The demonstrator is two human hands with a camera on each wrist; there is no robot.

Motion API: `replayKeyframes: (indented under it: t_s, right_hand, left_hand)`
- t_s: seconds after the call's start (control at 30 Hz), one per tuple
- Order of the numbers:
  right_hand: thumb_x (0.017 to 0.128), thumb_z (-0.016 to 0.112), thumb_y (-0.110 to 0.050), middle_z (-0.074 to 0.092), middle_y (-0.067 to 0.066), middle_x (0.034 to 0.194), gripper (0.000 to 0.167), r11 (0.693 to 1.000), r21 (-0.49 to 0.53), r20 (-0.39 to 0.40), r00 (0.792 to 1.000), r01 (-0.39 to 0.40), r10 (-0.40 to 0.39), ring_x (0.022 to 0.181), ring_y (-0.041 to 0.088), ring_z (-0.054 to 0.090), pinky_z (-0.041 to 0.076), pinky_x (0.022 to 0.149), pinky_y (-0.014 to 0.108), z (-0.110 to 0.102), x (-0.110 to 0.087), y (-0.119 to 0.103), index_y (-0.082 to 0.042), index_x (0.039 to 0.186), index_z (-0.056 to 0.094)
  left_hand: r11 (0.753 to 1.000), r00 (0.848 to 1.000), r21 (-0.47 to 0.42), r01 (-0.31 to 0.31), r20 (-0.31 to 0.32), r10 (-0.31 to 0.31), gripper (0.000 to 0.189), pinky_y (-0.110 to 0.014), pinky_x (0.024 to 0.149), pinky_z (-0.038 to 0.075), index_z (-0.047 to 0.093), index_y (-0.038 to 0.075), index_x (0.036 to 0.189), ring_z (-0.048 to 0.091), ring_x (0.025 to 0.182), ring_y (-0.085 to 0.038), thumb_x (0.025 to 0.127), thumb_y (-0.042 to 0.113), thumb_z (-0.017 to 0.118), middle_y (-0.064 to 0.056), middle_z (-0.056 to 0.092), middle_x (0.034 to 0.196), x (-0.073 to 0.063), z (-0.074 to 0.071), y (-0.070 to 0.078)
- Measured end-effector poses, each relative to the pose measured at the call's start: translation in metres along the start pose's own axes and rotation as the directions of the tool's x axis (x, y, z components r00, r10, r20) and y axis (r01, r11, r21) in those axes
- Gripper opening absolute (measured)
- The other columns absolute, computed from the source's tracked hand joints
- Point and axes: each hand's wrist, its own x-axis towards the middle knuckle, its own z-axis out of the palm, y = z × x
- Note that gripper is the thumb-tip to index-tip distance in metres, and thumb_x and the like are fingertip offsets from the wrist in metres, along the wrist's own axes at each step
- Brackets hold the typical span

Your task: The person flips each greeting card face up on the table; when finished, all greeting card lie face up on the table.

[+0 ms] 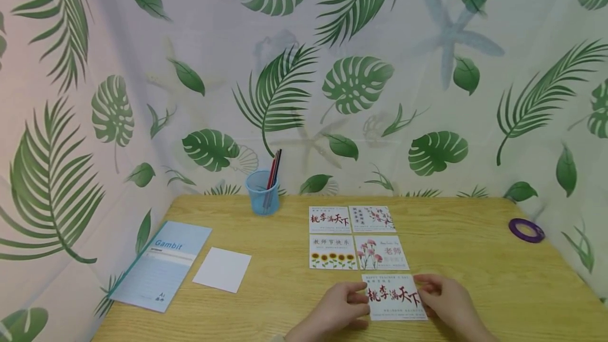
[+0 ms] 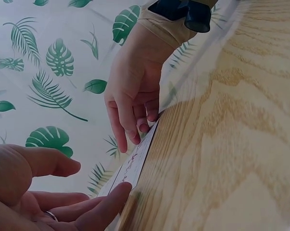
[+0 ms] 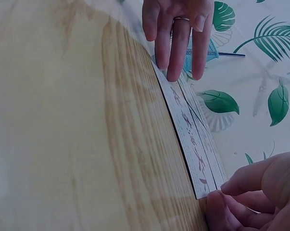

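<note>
A white card with red Chinese lettering lies flat on the wooden table near its front, between my two hands. At its left edge is my left hand, fingers loosely bent and the fingertips right at the edge. In the left wrist view its thumb stands away from the card. My right hand is at the card's right edge, index finger by the upper corner and thumb lower down. The right wrist view shows thumb and finger close together at the card's corner.
Behind this card, several printed cards form a two-by-two block. To the left lie a blank white square and a blue notebook. A blue mesh cup with pencils stands at the back; a purple ring is at far right.
</note>
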Motion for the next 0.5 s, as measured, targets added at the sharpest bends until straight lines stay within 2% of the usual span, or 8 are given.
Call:
replayKeyframes:
  t_s: [0.23,0.5]
  right_hand:
    - [0.088,0.064,-0.004,0.066,0.004,0.086,0.032,1.000,0.005,0.017,1.000,-0.006,0.006,0.067,0.015,0.060,0.053,0.054,0.025,0.000,-0.001,-0.003,0.004,0.119,0.065]
    - [0.086,0.066,-0.007,0.066,0.003,0.088,0.029,0.997,-0.065,-0.025,0.999,0.046,-0.048,0.073,0.012,0.058,0.048,0.057,0.022,-0.003,0.000,-0.007,-0.001,0.115,0.068]
  left_hand:
    - [0.999,1.000,0.039,-0.017,0.004,0.017,0.054,-0.037,0.072,0.062,0.054,-0.001,0.136,0.067,0.096,-0.025,0.083,-0.004,0.065,-0.015,0.066,0.113,-0.004,-0.003,0.003]
    - [0.987,0.992,0.105,-0.124,-0.017,0.127,0.048,-0.032,0.069,0.061,0.059,0.001,0.130,0.068,0.092,-0.019,0.083,-0.001,0.065,-0.011,0.067,0.112,-0.005,-0.016,0.005]
